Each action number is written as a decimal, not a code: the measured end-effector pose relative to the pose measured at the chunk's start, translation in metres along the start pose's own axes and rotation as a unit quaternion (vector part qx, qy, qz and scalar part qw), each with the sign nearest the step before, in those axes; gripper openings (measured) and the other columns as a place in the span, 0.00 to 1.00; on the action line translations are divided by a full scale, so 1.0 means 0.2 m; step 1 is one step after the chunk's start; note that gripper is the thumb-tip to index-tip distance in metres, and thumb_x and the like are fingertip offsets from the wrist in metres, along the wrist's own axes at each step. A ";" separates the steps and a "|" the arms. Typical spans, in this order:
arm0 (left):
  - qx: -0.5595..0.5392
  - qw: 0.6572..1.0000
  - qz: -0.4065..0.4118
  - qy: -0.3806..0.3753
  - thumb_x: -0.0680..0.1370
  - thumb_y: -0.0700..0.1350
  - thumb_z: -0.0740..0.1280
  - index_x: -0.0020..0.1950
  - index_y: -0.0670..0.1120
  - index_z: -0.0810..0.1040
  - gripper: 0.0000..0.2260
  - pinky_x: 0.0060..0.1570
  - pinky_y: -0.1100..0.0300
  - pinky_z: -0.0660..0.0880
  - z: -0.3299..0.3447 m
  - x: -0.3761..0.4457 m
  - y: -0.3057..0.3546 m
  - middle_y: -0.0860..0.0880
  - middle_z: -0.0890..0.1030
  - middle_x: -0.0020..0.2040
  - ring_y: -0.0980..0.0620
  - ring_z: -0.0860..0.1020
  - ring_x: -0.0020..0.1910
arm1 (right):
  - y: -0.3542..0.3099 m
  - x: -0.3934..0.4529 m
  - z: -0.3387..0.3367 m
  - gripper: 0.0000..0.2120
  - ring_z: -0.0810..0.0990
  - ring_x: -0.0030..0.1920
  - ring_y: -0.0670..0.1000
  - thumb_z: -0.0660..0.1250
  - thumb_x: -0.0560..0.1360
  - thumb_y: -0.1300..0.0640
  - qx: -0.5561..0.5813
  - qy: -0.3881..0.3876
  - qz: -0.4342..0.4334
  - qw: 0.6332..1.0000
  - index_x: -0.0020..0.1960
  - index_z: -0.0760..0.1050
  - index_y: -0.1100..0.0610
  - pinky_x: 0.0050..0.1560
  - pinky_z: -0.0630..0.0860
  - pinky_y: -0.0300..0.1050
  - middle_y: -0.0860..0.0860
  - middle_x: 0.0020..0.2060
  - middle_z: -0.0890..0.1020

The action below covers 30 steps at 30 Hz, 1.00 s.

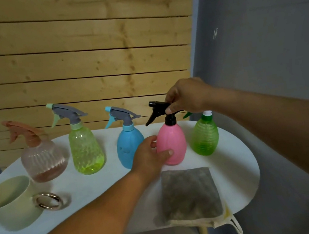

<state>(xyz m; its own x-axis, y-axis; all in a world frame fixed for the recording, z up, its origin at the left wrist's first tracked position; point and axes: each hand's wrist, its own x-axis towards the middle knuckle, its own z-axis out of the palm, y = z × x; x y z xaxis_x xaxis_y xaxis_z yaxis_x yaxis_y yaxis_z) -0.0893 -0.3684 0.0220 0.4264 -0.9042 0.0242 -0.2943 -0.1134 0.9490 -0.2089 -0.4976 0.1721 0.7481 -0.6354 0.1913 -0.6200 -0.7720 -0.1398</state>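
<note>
Head view: we see our left hand (149, 155) wrapped round the smooth, egg-shaped body of the pink spray bottle (173, 141), which stands upright on the white oval worktop (236, 156) between a blue bottle (128, 148) and a ribbed green bottle (205, 138). Our right hand (186, 95) pinches its black trigger head (157, 110). A nubby grey cloth (188, 192) lies just in front.
</note>
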 end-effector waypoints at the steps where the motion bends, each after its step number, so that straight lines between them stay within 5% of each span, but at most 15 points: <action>1: 0.004 1.000 -0.002 -0.001 0.75 0.46 0.78 0.75 0.46 0.70 0.31 0.62 0.48 0.78 0.01 0.00 0.00 0.47 0.76 0.66 0.45 0.78 0.62 | 0.01 0.00 0.01 0.10 0.79 0.50 0.49 0.74 0.73 0.42 -0.002 -0.001 0.001 1.000 0.51 0.84 0.44 0.64 0.66 0.51 0.42 0.41 0.84; 14: 0.032 0.999 -0.009 -0.017 0.76 0.47 0.76 0.77 0.47 0.68 0.31 0.65 0.46 0.77 0.06 0.01 0.00 0.46 0.75 0.69 0.44 0.77 0.65 | 0.09 0.01 0.04 0.10 0.77 0.50 0.46 0.74 0.72 0.40 -0.004 -0.020 0.002 1.000 0.50 0.83 0.43 0.74 0.60 0.59 0.40 0.43 0.83; 19: 0.072 0.997 -0.028 -0.028 0.76 0.49 0.76 0.80 0.47 0.63 0.36 0.68 0.49 0.73 0.05 -0.01 0.00 0.45 0.72 0.74 0.44 0.74 0.70 | 0.17 -0.03 -0.14 0.35 0.75 0.67 0.51 0.77 0.68 0.39 0.096 -0.057 0.066 0.992 0.72 0.73 0.48 0.66 0.69 0.46 0.47 0.65 0.79; 22: 0.096 0.994 -0.035 -0.027 0.77 0.48 0.75 0.80 0.48 0.62 0.35 0.68 0.52 0.72 0.02 -0.05 0.01 0.45 0.73 0.74 0.45 0.74 0.70 | 0.28 -0.05 -0.20 0.39 0.72 0.70 0.55 0.77 0.69 0.40 0.020 -0.105 0.129 0.986 0.75 0.69 0.47 0.69 0.69 0.52 0.50 0.72 0.73; 24: 0.107 0.994 -0.033 -0.014 0.78 0.46 0.75 0.79 0.48 0.64 0.33 0.67 0.53 0.73 -0.02 -0.07 0.04 0.46 0.74 0.71 0.47 0.75 0.67 | 0.32 -0.06 -0.17 0.32 0.76 0.64 0.54 0.77 0.69 0.40 -0.020 -0.136 0.147 0.980 0.70 0.74 0.47 0.62 0.73 0.50 0.49 0.67 0.77; 27: 0.113 0.993 -0.024 0.007 0.79 0.45 0.74 0.77 0.48 0.68 0.29 0.58 0.61 0.71 -0.11 -0.09 0.09 0.48 0.76 0.65 0.53 0.75 0.59 | 0.31 -0.08 -0.07 0.16 0.80 0.43 0.48 0.79 0.71 0.49 -0.003 -0.140 0.146 0.979 0.54 0.78 0.51 0.40 0.74 0.42 0.49 0.46 0.82; 30: 0.106 0.994 -0.015 0.025 0.77 0.46 0.75 0.75 0.48 0.71 0.28 0.53 0.63 0.70 -0.22 -0.12 0.13 0.50 0.77 0.60 0.53 0.76 0.57 | 0.28 -0.12 -0.03 0.13 0.84 0.38 0.54 0.78 0.72 0.56 0.023 -0.111 0.163 0.980 0.53 0.80 0.59 0.38 0.80 0.47 0.53 0.39 0.83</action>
<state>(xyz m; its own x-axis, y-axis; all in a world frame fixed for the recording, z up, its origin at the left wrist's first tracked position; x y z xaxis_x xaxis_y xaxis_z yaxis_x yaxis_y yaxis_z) -0.0700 -0.3313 0.0607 0.4776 -0.8784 0.0177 -0.4525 -0.2287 0.8619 -0.2637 -0.5259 0.1647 0.5474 -0.8324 -0.0863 -0.8278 -0.5233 -0.2023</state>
